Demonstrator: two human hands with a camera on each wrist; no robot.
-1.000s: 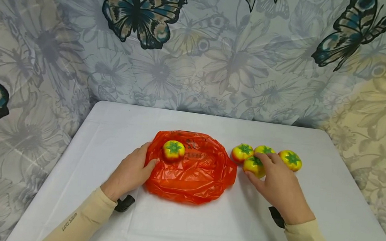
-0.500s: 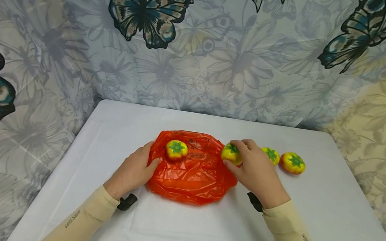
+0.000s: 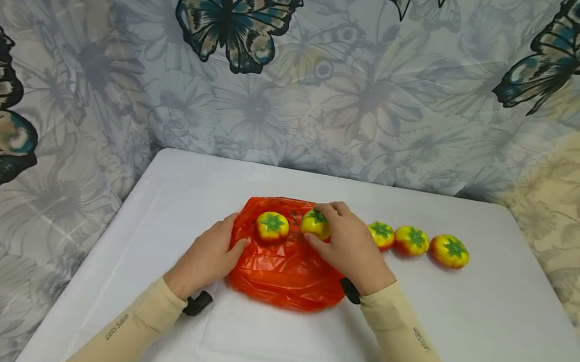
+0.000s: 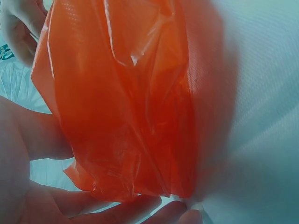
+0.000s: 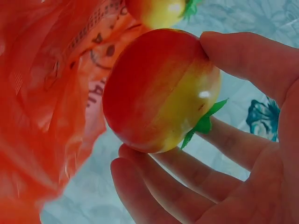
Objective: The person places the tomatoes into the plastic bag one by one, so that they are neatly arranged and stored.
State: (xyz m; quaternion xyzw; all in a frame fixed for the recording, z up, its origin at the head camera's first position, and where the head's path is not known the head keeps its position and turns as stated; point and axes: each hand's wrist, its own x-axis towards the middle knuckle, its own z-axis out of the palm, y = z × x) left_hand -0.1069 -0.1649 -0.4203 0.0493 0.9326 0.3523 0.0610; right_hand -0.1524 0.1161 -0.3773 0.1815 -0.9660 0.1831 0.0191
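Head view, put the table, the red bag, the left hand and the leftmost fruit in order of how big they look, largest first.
1. Table
2. Red bag
3. Left hand
4. Leftmost fruit

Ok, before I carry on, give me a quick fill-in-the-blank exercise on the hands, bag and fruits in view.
1. The person's ____ hand holds a yellow-and-red fruit over the bag.
2. In the head view, the other hand touches the bag's ____ side.
3. To the bag's right, exactly ____ more fruits lie on the white table.
4. The fruits' leafy tops are coloured ____.
Missing words: right; left; three; green.
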